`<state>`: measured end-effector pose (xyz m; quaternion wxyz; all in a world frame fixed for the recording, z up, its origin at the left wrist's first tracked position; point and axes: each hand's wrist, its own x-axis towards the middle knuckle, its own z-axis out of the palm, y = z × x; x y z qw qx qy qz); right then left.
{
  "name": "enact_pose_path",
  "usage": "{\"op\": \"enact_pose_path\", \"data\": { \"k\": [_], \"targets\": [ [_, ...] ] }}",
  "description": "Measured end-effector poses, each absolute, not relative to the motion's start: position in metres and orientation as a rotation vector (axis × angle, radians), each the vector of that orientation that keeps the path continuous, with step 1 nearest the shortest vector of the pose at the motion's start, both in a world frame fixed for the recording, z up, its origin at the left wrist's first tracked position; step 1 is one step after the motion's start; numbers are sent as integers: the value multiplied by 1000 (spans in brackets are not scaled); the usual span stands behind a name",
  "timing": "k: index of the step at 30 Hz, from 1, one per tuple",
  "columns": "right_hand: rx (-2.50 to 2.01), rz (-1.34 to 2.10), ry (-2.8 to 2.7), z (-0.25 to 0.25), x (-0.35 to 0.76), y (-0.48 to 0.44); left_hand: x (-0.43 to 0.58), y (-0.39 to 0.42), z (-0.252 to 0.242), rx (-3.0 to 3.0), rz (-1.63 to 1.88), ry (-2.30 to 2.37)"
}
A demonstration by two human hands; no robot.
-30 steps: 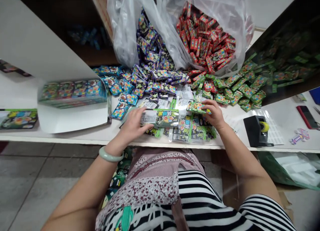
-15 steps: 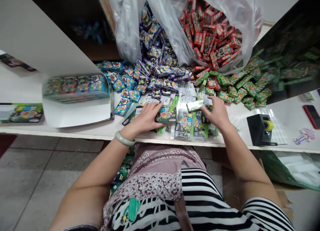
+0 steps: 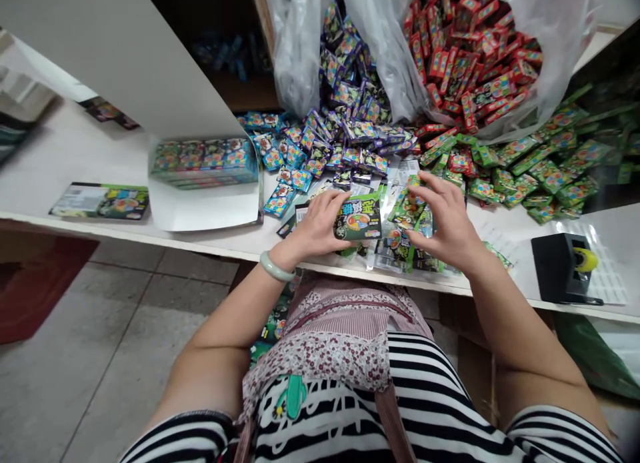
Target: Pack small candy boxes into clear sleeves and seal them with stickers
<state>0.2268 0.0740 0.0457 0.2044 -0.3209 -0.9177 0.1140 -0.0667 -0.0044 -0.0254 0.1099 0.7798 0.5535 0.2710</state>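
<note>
My left hand (image 3: 323,224) is closed on a flat black-and-green printed carton (image 3: 357,217), thumb along its lower edge and fingers at the upper edge. To its right, my right hand (image 3: 447,219) has thumb and fingertips curved apart around a small green candy box (image 3: 406,208), which appears held at its ends. Beneath both hands lie black-and-green printed packs in clear plastic (image 3: 395,253). Purple candy boxes (image 3: 357,131), blue candy boxes (image 3: 290,176) and green candy boxes (image 3: 515,183) are piled behind the hands.
A clear bag of red candy boxes (image 3: 505,93) stands at the back. A white open carton (image 3: 205,213) holding rows of candy boxes is at left, beside a flat printed carton (image 3: 103,201). A tape dispenser (image 3: 560,269) stands at right near the table's front edge (image 3: 200,248).
The view has swung left, so the table's things appear farther right. The small box by my right hand has turned from its pale side to its printed green face, and that hand's fingers have spread wider.
</note>
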Motion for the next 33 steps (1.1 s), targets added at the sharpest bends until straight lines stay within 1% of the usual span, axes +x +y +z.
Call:
{"op": "enact_pose_path", "data": {
  "k": [5,9,14,20,26,33],
  "targets": [
    [-821,269,-2739,45,214,64,-63,-6,-23,2353,767,1603],
    [-599,422,-2901,46,220,59,-67,-7,-23,2360,739,1626],
    [-579,535,-2862,56,232,64,-68,-7,-25,2403,728,1573],
    [-448,675,-2971,60,234,76,-64,-9,-21,2378,684,1383],
    [-546,826,-2869,56,226,81,-65,-10,-19,2311,680,1385],
    [-443,817,-2862,62,225,86,-73,-9,-15,2281,654,1356]
  ]
}}
